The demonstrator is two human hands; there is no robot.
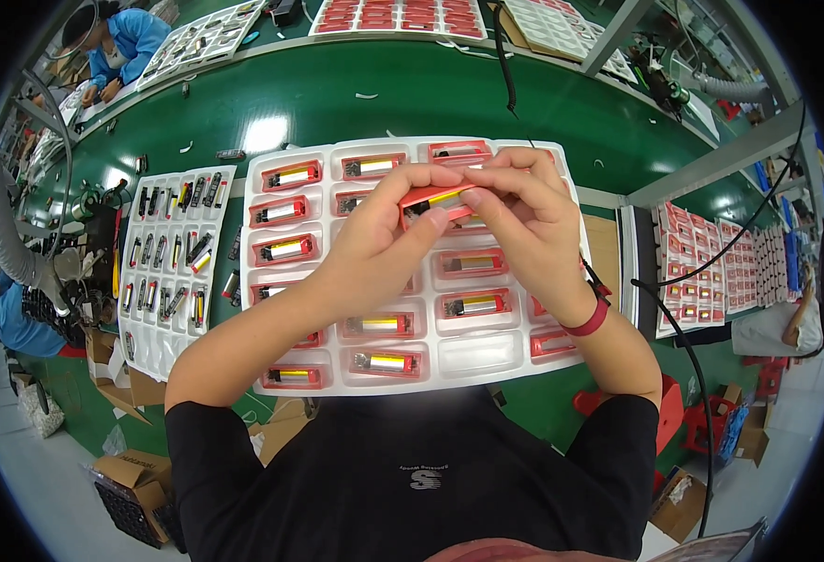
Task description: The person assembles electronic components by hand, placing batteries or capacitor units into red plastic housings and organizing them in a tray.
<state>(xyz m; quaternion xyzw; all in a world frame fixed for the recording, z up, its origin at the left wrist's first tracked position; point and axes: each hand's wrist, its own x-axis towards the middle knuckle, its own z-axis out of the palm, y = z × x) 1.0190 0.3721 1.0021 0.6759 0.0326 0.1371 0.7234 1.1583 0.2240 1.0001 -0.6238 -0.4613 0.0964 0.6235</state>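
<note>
Both my hands pinch one red plastic casing above the white tray, with a battery cell with a yellow strip showing inside it. My left hand grips the casing's left end between thumb and fingers. From the other side my right hand closes on its right end, thumb at the yellow strip. Below lies the large white tray, whose pockets hold several red casings with silver and yellow cells, such as a casing near my right forearm. One front pocket has no casing. My hands hide some middle pockets.
Left of the large tray, a smaller white tray holds several dark and yellow parts. Black cables hang at the right, beside stacked trays of red casings. A person in blue works at the far left, across the green table.
</note>
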